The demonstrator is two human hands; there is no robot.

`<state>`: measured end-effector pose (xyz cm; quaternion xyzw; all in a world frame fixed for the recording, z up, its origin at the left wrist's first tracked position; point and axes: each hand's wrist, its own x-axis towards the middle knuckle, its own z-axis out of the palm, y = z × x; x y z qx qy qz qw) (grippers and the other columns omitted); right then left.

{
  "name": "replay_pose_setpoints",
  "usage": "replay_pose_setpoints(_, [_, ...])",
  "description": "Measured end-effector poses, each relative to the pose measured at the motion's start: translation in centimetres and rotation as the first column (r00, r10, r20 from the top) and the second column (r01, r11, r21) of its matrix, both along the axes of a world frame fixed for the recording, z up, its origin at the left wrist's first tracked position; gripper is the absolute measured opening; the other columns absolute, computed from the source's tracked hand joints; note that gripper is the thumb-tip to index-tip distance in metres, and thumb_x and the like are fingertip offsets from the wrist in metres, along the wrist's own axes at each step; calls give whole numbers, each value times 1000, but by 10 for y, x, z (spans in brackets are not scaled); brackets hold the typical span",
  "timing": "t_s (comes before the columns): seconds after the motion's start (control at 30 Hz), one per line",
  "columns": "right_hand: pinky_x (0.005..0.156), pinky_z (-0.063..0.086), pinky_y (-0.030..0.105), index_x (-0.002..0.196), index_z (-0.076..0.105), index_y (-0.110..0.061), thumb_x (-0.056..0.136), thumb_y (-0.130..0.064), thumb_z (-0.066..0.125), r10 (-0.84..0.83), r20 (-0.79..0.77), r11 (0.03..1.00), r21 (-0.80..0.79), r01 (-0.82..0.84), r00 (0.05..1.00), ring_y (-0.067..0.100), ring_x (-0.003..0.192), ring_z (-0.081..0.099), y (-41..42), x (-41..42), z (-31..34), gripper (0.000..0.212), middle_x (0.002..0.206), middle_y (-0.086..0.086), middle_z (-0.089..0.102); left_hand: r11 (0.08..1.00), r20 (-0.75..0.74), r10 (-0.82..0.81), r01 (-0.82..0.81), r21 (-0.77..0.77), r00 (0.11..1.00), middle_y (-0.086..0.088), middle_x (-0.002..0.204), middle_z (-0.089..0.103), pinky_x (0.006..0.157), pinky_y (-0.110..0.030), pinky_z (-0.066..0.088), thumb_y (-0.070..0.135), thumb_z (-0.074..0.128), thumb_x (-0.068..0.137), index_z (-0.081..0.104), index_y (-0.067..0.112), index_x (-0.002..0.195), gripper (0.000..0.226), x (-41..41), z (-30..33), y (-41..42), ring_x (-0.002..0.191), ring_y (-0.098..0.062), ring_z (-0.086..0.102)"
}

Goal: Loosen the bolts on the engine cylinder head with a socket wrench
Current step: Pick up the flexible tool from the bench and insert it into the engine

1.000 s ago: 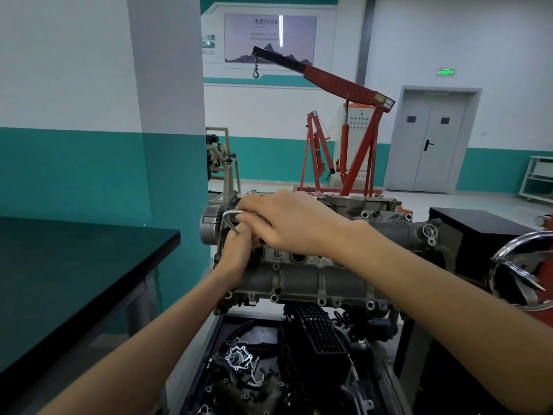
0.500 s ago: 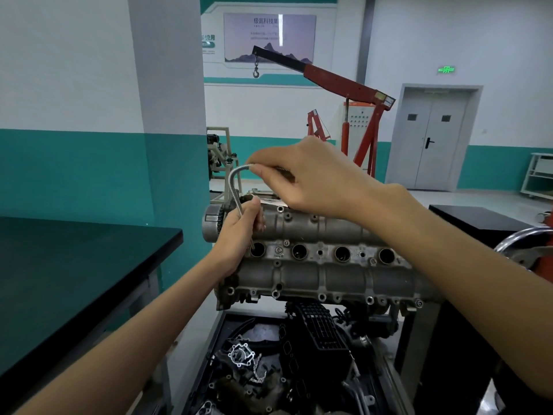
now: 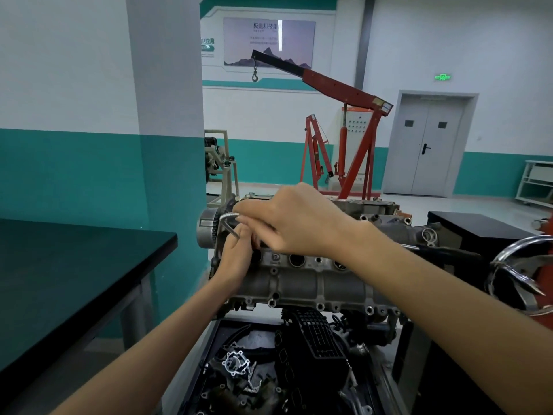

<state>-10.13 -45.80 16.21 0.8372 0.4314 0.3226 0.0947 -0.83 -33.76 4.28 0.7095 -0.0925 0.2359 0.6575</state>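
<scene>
Since half a second ago the right hand [image 3: 294,220] has dropped from well above the cylinder head [image 3: 302,277] to just over its left end, bringing the bent wrench [image 3: 229,224] down with it. Its fingers curl round the wrench's upper, horizontal arm. The left hand [image 3: 236,256] sits below, against the head's left end, fingers pinched round the wrench's lower shaft; the tip and its bolt are hidden. A toothed gear [image 3: 216,227] lies just left of the head, a black table [image 3: 74,265] further left, and a tray of parts [image 3: 269,369] beneath it.
</scene>
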Motion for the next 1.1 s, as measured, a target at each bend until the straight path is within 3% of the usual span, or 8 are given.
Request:
replay_pose_setpoints(0.17, [53, 36, 27, 117, 58, -18, 99, -33, 33, -1, -64, 1000, 1, 1, 998, 13, 56, 39, -2, 12, -9, 34, 61, -6, 40, 998, -123, -30, 36, 43, 992, -12, 97, 55, 92, -46, 43, 22, 35, 101, 53, -7, 108, 35, 7, -9, 1, 89, -17, 49])
replay_pose_setpoints(0.53, [52, 35, 26, 118, 60, -19, 98, -33, 36, 32, -42, 999, 38, -31, 999, 15, 60, 53, 0, 12, -12, 34, 72, 1, 64, 998, -85, -53, 56, 26, 995, -14, 101, 61, 86, -36, 46, 19, 37, 101, 57, -1, 105, 29, 3, -8, 3, 93, -16, 55])
replay_pose_setpoints(0.6, [52, 37, 26, 117, 59, -18, 98, -33, 35, 29, -54, 999, 20, -28, 998, 16, 63, 57, 1, 11, -14, 34, 75, 0, 65, 995, -51, -35, 39, 90, 998, -7, 91, 64, 73, -21, 48, 15, 39, 100, 60, 9, 95, 23, 1, -9, 5, 85, -4, 58])
replay_pose_setpoints(0.7, [44, 30, 21, 109, 63, -15, 97, -30, 38, 35, -62, 999, 31, -33, 997, 13, 54, 46, -4, 15, -13, 31, 69, -1, 63, 986, 42, -26, 19, 167, 999, 4, 72, 59, 54, -5, 39, 10, 44, 96, 56, 15, 80, 21, -6, -8, 6, 60, 12, 53])
replay_pose_setpoints(0.8, [44, 26, 17, 106, 63, -18, 97, -30, 37, -13, -54, 1000, 16, 14, 998, 6, 47, 35, -10, 24, -13, 30, 64, -7, 54, 982, 131, -49, 23, 188, 990, 9, 79, 63, 63, -2, 40, 7, 50, 94, 59, 14, 88, 13, -17, -6, 14, 71, 13, 57])
replay_pose_setpoints(0.9, [53, 43, 27, 107, 60, -19, 97, -30, 35, -32, -136, 998, 40, 38, 990, 11, 58, 50, -15, 30, -19, 30, 73, -5, 62, 940, 183, -70, 3, 342, 981, 11, 95, 64, 75, -3, 40, 1, 49, 92, 59, 16, 104, 21, -24, -6, 23, 87, 11, 57])
replay_pose_setpoints(1.0, [52, 37, 30, 100, 58, -15, 96, -28, 35, -40, -150, 996, 71, 51, 988, 14, 57, 48, -17, 31, -27, 26, 66, -5, 54, 900, 251, 44, -148, 409, 967, 17, 79, 59, 62, -4, 38, 5, 49, 94, 57, 23, 98, 20, -26, -4, 20, 71, 14, 54])
replay_pose_setpoints(1.1, [51, 31, 25, 92, 55, -5, 96, -20, 37, 38, -431, 963, 256, 81, 902, 6, 50, 40, -15, 31, -27, 24, 61, -6, 46, 853, 332, 72, -230, 467, 940, 16, 68, 56, 56, -6, 36, 6, 50, 94, 58, 19, 92, 16, -25, 2, 15, 62, 6, 54])
